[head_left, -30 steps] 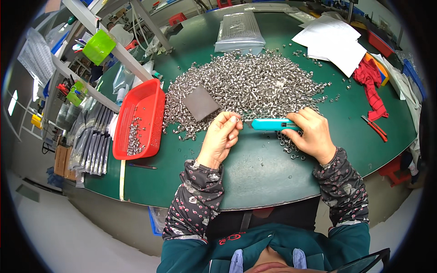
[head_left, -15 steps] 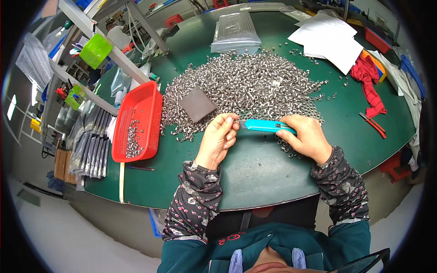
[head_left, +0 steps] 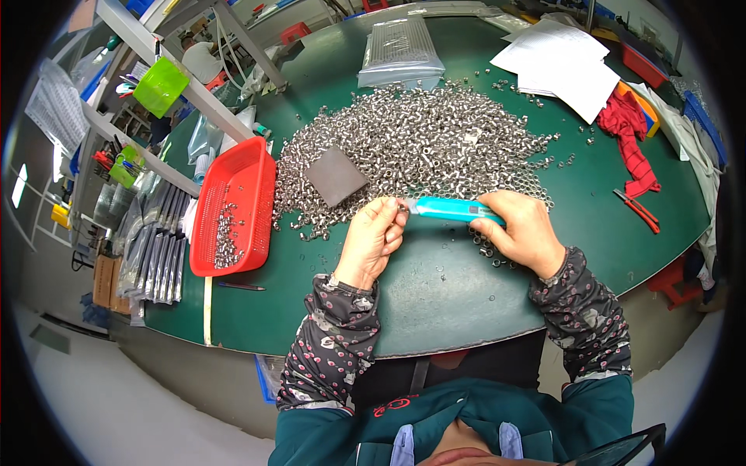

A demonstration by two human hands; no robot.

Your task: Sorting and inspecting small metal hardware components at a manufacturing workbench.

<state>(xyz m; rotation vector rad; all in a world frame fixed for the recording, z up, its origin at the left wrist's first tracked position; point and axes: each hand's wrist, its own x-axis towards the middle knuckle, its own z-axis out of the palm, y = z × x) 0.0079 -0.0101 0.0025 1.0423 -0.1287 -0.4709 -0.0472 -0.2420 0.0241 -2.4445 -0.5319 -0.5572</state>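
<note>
My right hand (head_left: 522, 230) is closed round a turquoise utility knife (head_left: 451, 210), its blade end pointing left. At that tip, my left hand (head_left: 376, 237) pinches a small metal ring (head_left: 402, 207) between thumb and fingers. The blade end meets or nearly meets the ring; the exact contact is too small to tell. Just beyond both hands spreads a big heap of small shiny metal rings (head_left: 435, 132). A dark square block (head_left: 336, 177) lies on the heap's near left side, close to my left hand.
A red plastic basket (head_left: 264, 206) with some metal pieces stands left on the green table (head_left: 420, 303). Red-handled pliers (head_left: 639, 211), a red cloth (head_left: 633, 147) and white papers (head_left: 556, 62) lie at the right. A bagged stack (head_left: 400, 50) sits behind the heap.
The utility knife has shifted very slightly left and up, its tip closer to the ring in my left hand. Both hands keep their grips.
</note>
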